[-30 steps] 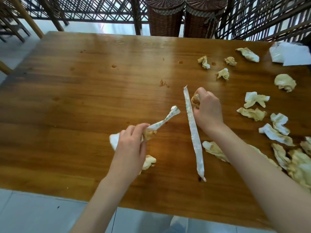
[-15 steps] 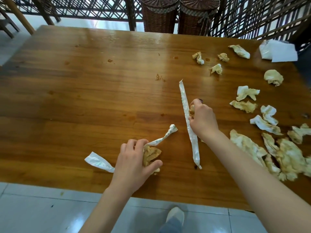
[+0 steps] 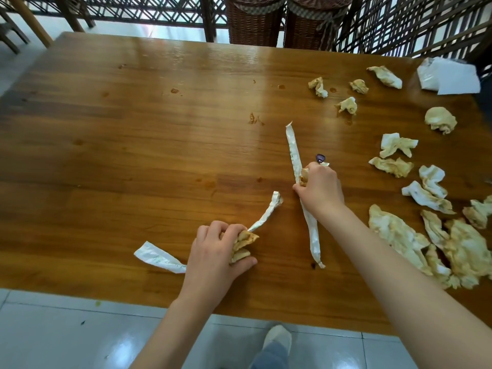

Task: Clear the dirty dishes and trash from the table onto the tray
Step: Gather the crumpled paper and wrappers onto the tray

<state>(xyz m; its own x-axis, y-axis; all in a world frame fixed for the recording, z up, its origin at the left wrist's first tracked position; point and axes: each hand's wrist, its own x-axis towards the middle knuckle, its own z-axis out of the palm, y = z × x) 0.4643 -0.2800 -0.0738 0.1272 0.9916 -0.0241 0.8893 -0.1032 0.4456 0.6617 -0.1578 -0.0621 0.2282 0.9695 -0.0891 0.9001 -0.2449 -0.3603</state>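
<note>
Paper wrapper (image 3: pixel 295 155), long and white, runs from the tabletop's (image 3: pixel 133 145) near edge toward its far edge; right hand (image 3: pixel 320 191) clutches a stained napkin wad (image 3: pixel 303 178) on it. Left hand (image 3: pixel 215 251) grips another wad (image 3: pixel 243 245) near the near edge.

– Where am I standing?

– In what looks like a restaurant dining area. Before me is a large glossy brown wooden table (image 3: pixel 133 134), spotted with sauce and strewn with crumpled, stained paper napkins (image 3: pixel 439 119).

– And around it?

– Dark lattice screens (image 3: pixel 165 12), two tall brown wicker baskets (image 3: pixel 253 25), pale glossy floor tiles (image 3: pixel 66 336).
</note>
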